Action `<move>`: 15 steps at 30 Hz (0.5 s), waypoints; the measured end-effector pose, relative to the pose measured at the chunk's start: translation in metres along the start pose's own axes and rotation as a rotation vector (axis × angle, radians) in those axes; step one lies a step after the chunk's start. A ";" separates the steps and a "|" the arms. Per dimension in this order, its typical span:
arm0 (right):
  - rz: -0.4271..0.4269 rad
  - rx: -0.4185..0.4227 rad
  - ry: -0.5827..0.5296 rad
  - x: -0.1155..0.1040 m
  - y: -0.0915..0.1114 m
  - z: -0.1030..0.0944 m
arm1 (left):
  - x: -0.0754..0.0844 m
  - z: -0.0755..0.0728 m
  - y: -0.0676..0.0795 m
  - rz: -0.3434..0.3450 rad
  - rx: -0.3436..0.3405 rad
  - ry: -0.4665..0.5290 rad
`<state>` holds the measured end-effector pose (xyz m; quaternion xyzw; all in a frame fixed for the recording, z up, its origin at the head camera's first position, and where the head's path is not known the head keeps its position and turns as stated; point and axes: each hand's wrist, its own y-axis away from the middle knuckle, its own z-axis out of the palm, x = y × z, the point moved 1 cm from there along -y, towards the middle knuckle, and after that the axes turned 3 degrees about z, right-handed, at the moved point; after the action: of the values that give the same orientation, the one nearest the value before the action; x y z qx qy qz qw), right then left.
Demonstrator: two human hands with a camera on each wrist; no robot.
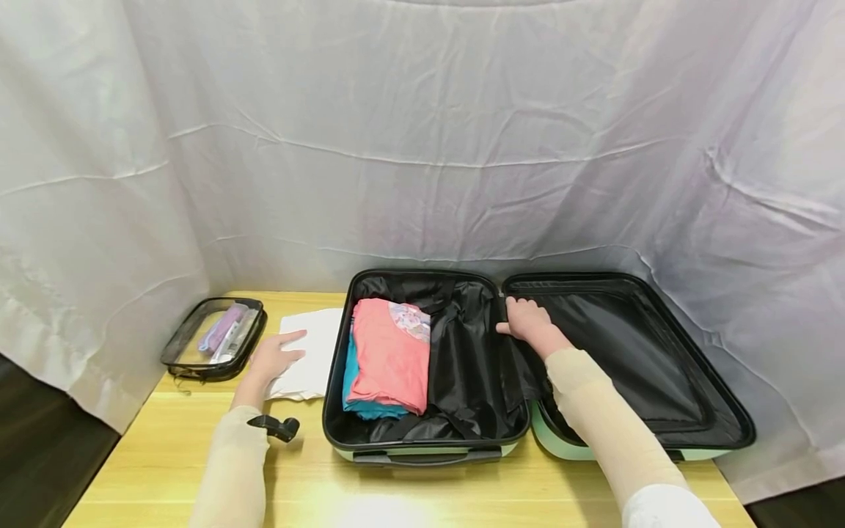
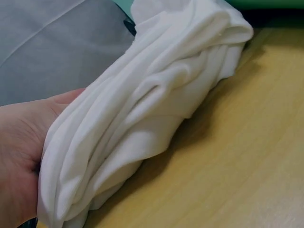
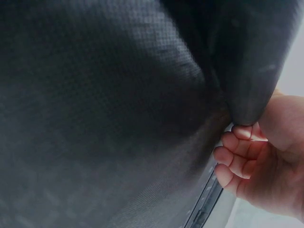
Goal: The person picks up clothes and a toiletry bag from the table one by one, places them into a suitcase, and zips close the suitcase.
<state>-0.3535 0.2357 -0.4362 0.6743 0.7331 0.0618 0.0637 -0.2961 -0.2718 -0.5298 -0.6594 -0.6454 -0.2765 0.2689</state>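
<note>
A folded white cloth lies left of an open suitcase. My left hand grips the cloth's left edge; in the left wrist view the bunched folds sit against the palm, and the fingertips are hidden. With curled fingers, my right hand pinches the edge of the black fabric flap near the suitcase's hinge. The right wrist view shows that flap spread out from the fingers. Inside the left half of the suitcase, a folded coral shirt rests on blue clothing.
At the far left stands a clear pouch with black trim, holding a purple item and a white tube. The suitcase's other half lies at the right, black inside. A pale curtain hangs behind the wooden table.
</note>
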 end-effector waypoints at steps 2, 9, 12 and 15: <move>0.001 -0.002 -0.002 0.000 0.000 0.000 | -0.003 0.001 0.002 0.014 0.006 0.052; -0.001 0.003 -0.011 0.002 0.000 -0.001 | -0.006 0.006 0.005 0.075 0.082 0.140; -0.001 0.000 -0.011 0.002 -0.001 0.000 | -0.007 0.007 0.007 0.059 0.124 0.155; -0.002 -0.003 -0.011 0.001 -0.001 0.001 | -0.007 0.006 0.009 0.045 0.147 0.160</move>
<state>-0.3545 0.2366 -0.4372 0.6740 0.7332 0.0592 0.0687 -0.2871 -0.2724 -0.5389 -0.6280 -0.6254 -0.2740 0.3735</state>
